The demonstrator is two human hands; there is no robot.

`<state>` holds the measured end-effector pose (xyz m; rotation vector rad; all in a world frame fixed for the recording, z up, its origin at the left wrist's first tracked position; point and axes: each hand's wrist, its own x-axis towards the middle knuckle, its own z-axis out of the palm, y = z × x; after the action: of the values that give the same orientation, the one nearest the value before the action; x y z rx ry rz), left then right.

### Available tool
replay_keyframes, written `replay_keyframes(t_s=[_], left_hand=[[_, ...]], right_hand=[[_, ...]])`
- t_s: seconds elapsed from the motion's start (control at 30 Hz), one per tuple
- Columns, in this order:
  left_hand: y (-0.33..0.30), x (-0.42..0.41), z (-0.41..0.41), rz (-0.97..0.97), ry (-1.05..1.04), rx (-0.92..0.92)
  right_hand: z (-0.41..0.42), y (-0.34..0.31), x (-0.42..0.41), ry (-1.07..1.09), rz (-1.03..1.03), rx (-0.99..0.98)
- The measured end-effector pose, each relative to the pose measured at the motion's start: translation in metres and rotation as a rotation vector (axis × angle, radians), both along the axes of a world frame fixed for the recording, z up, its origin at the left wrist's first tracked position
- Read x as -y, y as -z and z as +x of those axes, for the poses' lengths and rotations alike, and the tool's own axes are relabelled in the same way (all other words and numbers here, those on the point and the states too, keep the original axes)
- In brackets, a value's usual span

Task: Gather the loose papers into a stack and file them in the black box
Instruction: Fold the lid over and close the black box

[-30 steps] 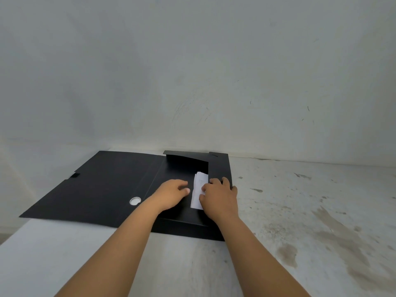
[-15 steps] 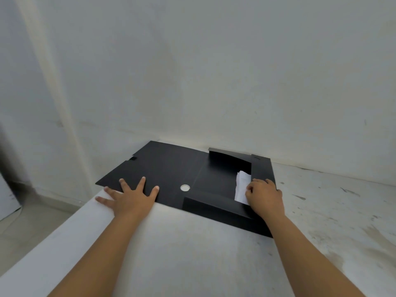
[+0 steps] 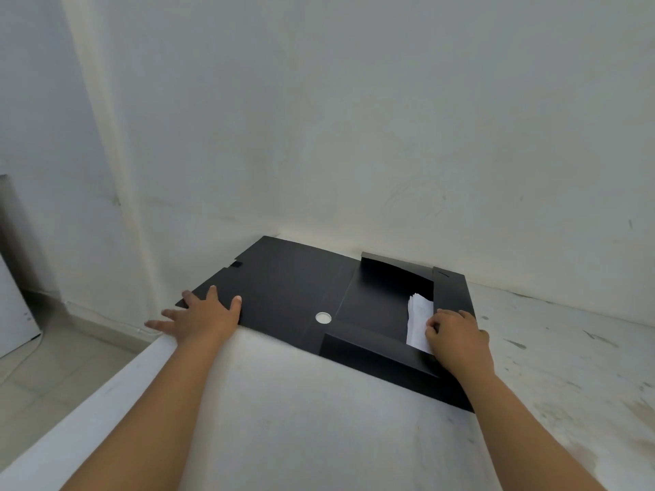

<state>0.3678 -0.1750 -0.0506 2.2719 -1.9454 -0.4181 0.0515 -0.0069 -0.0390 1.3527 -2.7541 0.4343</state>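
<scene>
Reaching out to the far-left corner of the open lid (image 3: 280, 285), the left hand (image 3: 203, 315) now lies flat and spread on it, fingers splayed, gripping nothing; a second ago it was over by the right hand at the papers, so the tucking-in looks done and lid closing is probably next. Right hand (image 3: 457, 340) stays put, fingers curled down onto the stack of white papers (image 3: 418, 322), pressing not pinching as far as I can tell. Papers sit inside the tray of the black box file (image 3: 375, 306), just left of the right hand's fingertips, tight to the tray's right wall (image 3: 450, 288). No loose sheets visible elsewhere, so gathering seems finished.

Edges: left hand's little finger and outer fingers hang past the worktop (image 3: 283, 412) edge, floor (image 3: 53, 366) below; lid corner reaches that edge too. Lid lies fully flat between the two hands, round finger hole (image 3: 323, 317) about midway. Near flap (image 3: 368, 345) of the tray is just left of the right wrist, rear flap (image 3: 393, 271) beyond its fingers, standing up. Wall (image 3: 354, 136) close behind the box, so little room behind. Open worktop in front of both forearms and right of the right hand. Lid swing needs the right hand out of the tray first, I'd judge.
</scene>
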Motion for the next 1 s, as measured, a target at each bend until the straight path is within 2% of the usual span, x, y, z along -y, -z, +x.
replay_keyframes(t_s=[0.1, 0.27, 0.47, 0.57, 0.7, 0.83, 1.0], left_hand=[[0.001, 0.004, 0.007, -0.044, -0.027, -0.11], [-0.004, 0.0, 0.006, -0.413, 0.045, -0.452], [-0.035, -0.015, -0.017, -0.74, 0.261, -0.624], [-0.059, -0.029, -0.036, -0.86, 0.322, -0.625], [-0.082, -0.05, -0.063, -0.97, 0.429, -0.687], [-0.097, -0.068, -0.087, -0.924, 0.497, -0.836], [-0.103, -0.09, -0.11, -0.948, 0.577, -0.851]], right_hand=[[-0.002, 0.002, 0.003, 0.003, -0.013, -0.01], [-0.003, 0.002, 0.005, 0.013, -0.045, -0.036], [-0.007, 0.005, 0.005, 0.11, -0.222, 0.06], [-0.008, 0.002, 0.005, 0.192, -0.293, 0.123], [-0.013, -0.002, 0.003, 0.231, -0.456, 0.312], [-0.024, -0.01, -0.004, 0.295, -0.547, 0.53], [-0.041, -0.009, -0.01, 0.355, -0.643, 0.824]])
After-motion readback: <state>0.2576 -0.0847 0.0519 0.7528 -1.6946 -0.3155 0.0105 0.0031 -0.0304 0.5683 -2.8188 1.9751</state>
